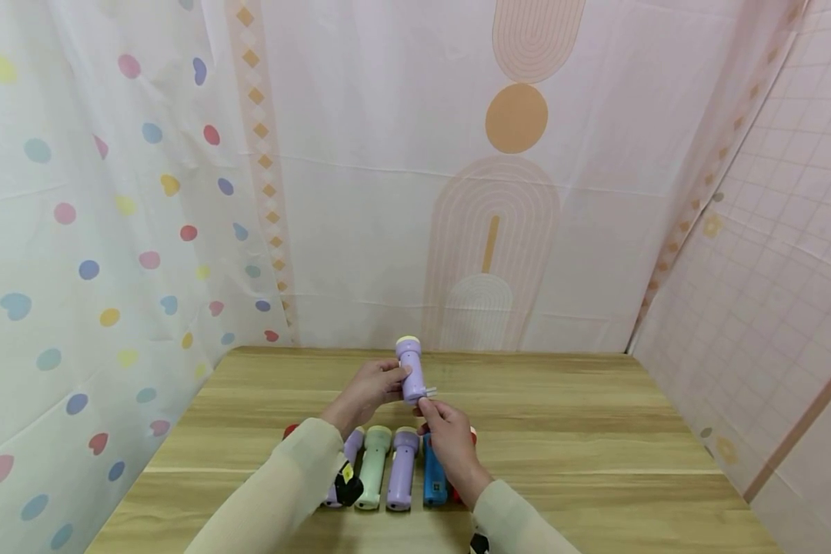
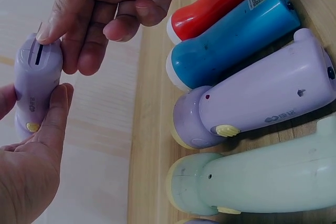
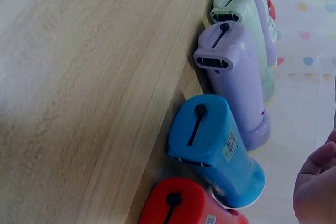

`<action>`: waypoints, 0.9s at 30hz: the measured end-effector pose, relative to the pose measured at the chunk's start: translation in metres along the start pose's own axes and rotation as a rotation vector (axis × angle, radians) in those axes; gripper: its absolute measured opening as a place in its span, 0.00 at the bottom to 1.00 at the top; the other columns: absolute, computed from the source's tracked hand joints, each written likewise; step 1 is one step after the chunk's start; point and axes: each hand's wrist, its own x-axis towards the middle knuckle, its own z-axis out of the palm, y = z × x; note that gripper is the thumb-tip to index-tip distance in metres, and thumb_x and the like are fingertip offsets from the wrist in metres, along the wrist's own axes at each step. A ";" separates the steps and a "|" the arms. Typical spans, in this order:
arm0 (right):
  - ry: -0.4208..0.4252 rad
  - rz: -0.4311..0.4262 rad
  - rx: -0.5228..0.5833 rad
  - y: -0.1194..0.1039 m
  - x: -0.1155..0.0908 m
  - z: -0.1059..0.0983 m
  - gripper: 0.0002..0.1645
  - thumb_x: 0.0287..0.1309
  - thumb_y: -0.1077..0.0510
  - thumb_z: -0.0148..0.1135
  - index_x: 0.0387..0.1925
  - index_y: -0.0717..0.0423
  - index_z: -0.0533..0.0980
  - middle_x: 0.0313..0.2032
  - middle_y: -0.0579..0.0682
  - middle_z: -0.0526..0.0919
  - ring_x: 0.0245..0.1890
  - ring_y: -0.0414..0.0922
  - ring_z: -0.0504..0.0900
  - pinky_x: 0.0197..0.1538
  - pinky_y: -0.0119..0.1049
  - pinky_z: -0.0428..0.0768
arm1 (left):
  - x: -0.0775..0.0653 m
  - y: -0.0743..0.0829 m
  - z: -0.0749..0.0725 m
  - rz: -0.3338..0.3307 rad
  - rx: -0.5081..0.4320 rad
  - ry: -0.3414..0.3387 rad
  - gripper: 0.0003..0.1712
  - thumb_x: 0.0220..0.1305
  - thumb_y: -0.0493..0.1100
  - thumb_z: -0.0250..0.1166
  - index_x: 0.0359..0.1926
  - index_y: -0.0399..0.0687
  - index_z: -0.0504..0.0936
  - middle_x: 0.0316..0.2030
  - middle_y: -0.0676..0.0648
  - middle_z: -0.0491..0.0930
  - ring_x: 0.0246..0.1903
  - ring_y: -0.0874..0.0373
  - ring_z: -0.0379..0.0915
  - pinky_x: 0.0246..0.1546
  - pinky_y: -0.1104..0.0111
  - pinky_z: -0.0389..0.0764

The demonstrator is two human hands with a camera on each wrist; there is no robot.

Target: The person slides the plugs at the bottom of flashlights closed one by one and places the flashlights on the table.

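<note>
My left hand (image 1: pixel 368 391) holds a purple flashlight (image 1: pixel 412 375) above the table, its yellow-rimmed head up and away from me. Two metal plug prongs (image 1: pixel 430 392) stick out sideways near its base. At that base, the thumb of my right hand (image 1: pixel 455 445) presses beside the dark slot, as the left wrist view shows. The other right fingers hang loosely bent near the flashlight. Under my hands lies a row of flashlights: a second purple one (image 2: pixel 262 95), a pale green one (image 2: pixel 268 174), a blue one (image 2: pixel 236 35) and a red one (image 2: pixel 223 6).
More flashlights lie at the row's left end, a purple one (image 1: pixel 352 446) and a red one (image 1: pixel 290 430), partly hidden by my left arm. The wooden table (image 1: pixel 561 431) ends at patterned curtains (image 1: pixel 360 192) behind and on both sides.
</note>
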 end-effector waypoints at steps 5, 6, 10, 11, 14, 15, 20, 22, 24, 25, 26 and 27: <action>0.016 -0.004 -0.015 0.001 0.001 0.002 0.22 0.71 0.51 0.57 0.43 0.68 0.83 0.37 0.55 0.85 0.29 0.50 0.82 0.28 0.35 0.75 | -0.002 0.001 0.003 0.014 -0.013 0.005 0.24 0.73 0.36 0.56 0.61 0.20 0.68 0.47 0.32 0.79 0.42 0.50 0.80 0.49 0.58 0.81; 0.016 -0.004 -0.026 0.001 0.001 0.003 0.22 0.70 0.50 0.58 0.42 0.67 0.83 0.37 0.55 0.85 0.29 0.49 0.82 0.29 0.35 0.75 | -0.003 0.002 0.004 0.019 -0.014 0.002 0.24 0.73 0.36 0.57 0.61 0.20 0.68 0.47 0.31 0.79 0.42 0.50 0.81 0.49 0.57 0.81; -0.006 -0.009 -0.052 0.000 -0.003 0.009 0.21 0.69 0.49 0.60 0.40 0.66 0.83 0.37 0.56 0.86 0.28 0.45 0.80 0.32 0.38 0.77 | -0.006 0.003 0.012 0.033 0.021 -0.023 0.23 0.72 0.38 0.58 0.60 0.21 0.71 0.48 0.32 0.80 0.40 0.51 0.80 0.46 0.59 0.82; -0.014 -0.010 -0.043 -0.001 -0.004 0.011 0.21 0.69 0.49 0.60 0.40 0.67 0.83 0.37 0.56 0.86 0.28 0.45 0.80 0.34 0.39 0.77 | -0.006 0.004 0.014 0.039 0.033 -0.031 0.23 0.72 0.38 0.58 0.59 0.22 0.72 0.47 0.33 0.80 0.40 0.52 0.79 0.45 0.60 0.82; -0.014 0.002 -0.006 -0.003 -0.008 0.016 0.21 0.70 0.49 0.59 0.40 0.66 0.83 0.37 0.56 0.86 0.28 0.44 0.80 0.36 0.40 0.77 | -0.005 0.005 0.020 0.046 0.063 -0.036 0.21 0.72 0.38 0.59 0.58 0.25 0.76 0.45 0.36 0.81 0.37 0.55 0.78 0.40 0.63 0.81; -0.010 0.006 0.004 -0.004 -0.009 0.017 0.21 0.70 0.49 0.59 0.40 0.66 0.83 0.37 0.56 0.85 0.28 0.44 0.79 0.35 0.39 0.77 | -0.005 0.005 0.021 0.049 0.066 -0.033 0.20 0.71 0.38 0.59 0.57 0.25 0.76 0.45 0.37 0.81 0.37 0.55 0.78 0.39 0.64 0.81; 0.008 0.011 0.008 -0.010 -0.013 0.018 0.20 0.71 0.51 0.57 0.40 0.66 0.82 0.37 0.58 0.84 0.28 0.45 0.80 0.37 0.42 0.78 | -0.005 0.005 0.024 0.054 0.046 -0.008 0.19 0.71 0.37 0.59 0.56 0.25 0.77 0.45 0.37 0.81 0.37 0.54 0.78 0.38 0.64 0.81; 0.012 0.007 0.005 -0.014 -0.014 0.019 0.18 0.72 0.54 0.56 0.40 0.68 0.82 0.36 0.57 0.83 0.29 0.47 0.80 0.39 0.47 0.80 | -0.005 0.005 0.025 0.058 0.038 0.002 0.21 0.71 0.37 0.59 0.58 0.25 0.75 0.47 0.35 0.81 0.39 0.54 0.78 0.39 0.64 0.81; 0.019 0.008 0.003 -0.016 -0.016 0.019 0.17 0.73 0.56 0.55 0.41 0.68 0.81 0.35 0.54 0.82 0.29 0.47 0.80 0.41 0.50 0.80 | -0.006 0.005 0.025 0.058 0.029 0.010 0.23 0.71 0.36 0.59 0.60 0.24 0.72 0.50 0.32 0.79 0.41 0.52 0.78 0.41 0.64 0.81; 0.024 0.014 0.003 -0.016 -0.015 0.019 0.17 0.73 0.55 0.55 0.41 0.67 0.81 0.34 0.53 0.82 0.29 0.47 0.80 0.42 0.51 0.80 | -0.007 0.005 0.025 0.059 0.028 0.014 0.24 0.71 0.36 0.59 0.62 0.23 0.71 0.51 0.30 0.78 0.41 0.51 0.79 0.41 0.63 0.82; 0.026 0.014 0.002 -0.013 -0.014 0.019 0.17 0.72 0.54 0.55 0.42 0.67 0.81 0.34 0.51 0.82 0.29 0.47 0.80 0.42 0.50 0.80 | -0.007 0.005 0.025 0.058 0.026 0.022 0.26 0.70 0.36 0.59 0.63 0.23 0.69 0.52 0.30 0.78 0.42 0.51 0.79 0.42 0.63 0.82; 0.029 0.017 0.002 -0.011 -0.014 0.020 0.18 0.72 0.53 0.56 0.42 0.65 0.81 0.34 0.49 0.82 0.29 0.45 0.80 0.42 0.49 0.81 | -0.007 0.005 0.025 0.056 0.025 0.030 0.27 0.70 0.36 0.59 0.63 0.22 0.68 0.53 0.29 0.77 0.41 0.51 0.79 0.42 0.63 0.82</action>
